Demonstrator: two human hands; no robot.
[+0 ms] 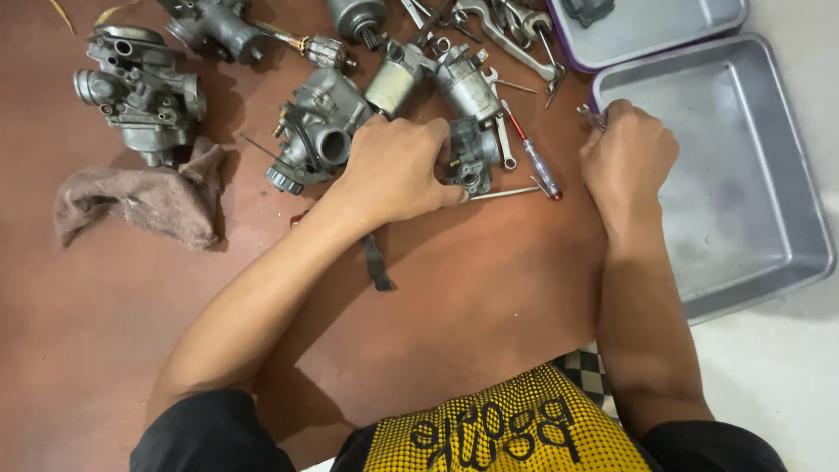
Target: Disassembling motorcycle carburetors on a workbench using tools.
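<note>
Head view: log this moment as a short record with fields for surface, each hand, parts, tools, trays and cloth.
surface: reddish-brown floor
left hand: on a small grey carburetor part, thin metal rod at its fingertips
right hand: closed on a small metal tool, beside the tray rim
parts: carburetor by the left hand; another carburetor far left
tools: red-handled screwdriver; wrenches at top
trays: large metal tray right; second tray above it
cloth: crumpled brown rag
</note>
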